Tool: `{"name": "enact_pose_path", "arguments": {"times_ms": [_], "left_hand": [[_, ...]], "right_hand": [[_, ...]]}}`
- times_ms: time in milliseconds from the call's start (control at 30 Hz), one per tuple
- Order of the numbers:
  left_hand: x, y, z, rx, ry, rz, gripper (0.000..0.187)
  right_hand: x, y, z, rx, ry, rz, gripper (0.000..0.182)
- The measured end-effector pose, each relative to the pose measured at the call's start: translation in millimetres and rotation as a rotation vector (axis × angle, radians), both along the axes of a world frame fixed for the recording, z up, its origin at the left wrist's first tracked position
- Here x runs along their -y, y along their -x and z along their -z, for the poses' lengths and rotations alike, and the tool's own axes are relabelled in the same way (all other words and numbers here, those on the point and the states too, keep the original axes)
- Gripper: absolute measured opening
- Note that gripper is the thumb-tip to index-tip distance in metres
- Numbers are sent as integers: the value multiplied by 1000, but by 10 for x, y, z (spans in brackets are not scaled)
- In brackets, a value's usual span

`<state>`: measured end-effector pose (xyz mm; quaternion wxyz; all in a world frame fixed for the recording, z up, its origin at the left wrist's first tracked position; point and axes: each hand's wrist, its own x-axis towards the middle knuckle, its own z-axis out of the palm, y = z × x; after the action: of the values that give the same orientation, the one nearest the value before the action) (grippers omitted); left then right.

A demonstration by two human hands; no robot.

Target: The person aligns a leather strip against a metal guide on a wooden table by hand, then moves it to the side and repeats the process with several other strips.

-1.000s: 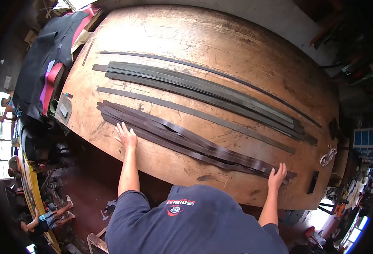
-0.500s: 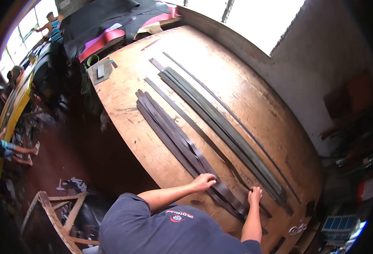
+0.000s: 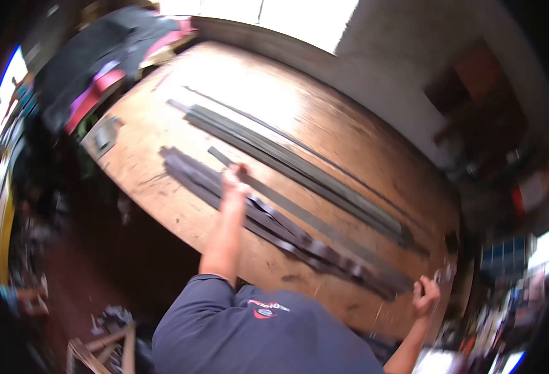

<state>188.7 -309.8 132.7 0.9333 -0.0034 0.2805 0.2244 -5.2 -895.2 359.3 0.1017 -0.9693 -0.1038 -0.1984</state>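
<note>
My left hand (image 3: 234, 182), blurred, is closed around a long dark flat strip (image 3: 318, 224) near its far end. At the near end of that strip, my right hand (image 3: 425, 295) has its fingers pinched together. Between the two hands the strip runs nearly straight. Beside it, on the side toward my body, lies a bundle of dark brown strips (image 3: 195, 178), loosely overlapping and looking like leather. On the strip's other side rests a stack of grey-green strips (image 3: 287, 161).
A thin dark strip (image 3: 274, 128) lies beyond the stack on the wooden table (image 3: 156, 177). Black and pink sheets (image 3: 97, 59) are piled past the far left end. A wooden frame (image 3: 100, 352) stands on the floor at lower left. Shelves and clutter (image 3: 505, 258) line the right.
My left hand has moved far along to the strip's far end. My right hand has shifted right, and the strip, bent before, is now straighter. The view has turned.
</note>
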Motion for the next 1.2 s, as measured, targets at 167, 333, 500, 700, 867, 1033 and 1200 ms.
{"name": "enact_pose_path", "arguments": {"times_ms": [167,333,500,700,867,1033,1200], "left_hand": [[-1242,757,437,-30,-402,45,21],[-1330,1596,383,-180,-860,-89,24],[-1114,1871,731,-645,-1331,-168,49],[-540,2134,948,-1648,-1942,759,76],[552,2364,1008,-1607,-1982,879,72],[1361,2552,892,-1484,-2082,796,70],[1370,3008,655,-1590,-2063,769,68]], "right_hand": [[816,689,315,-2,178,269,27],[1034,949,990,-98,223,347,31],[976,847,1817,-287,136,386,42],[1124,427,2439,-395,-35,340,55],[1321,-419,2513,-385,-181,266,54],[1133,-1506,2637,-425,-101,103,64],[625,-2277,2860,-489,-59,54,73]]}}
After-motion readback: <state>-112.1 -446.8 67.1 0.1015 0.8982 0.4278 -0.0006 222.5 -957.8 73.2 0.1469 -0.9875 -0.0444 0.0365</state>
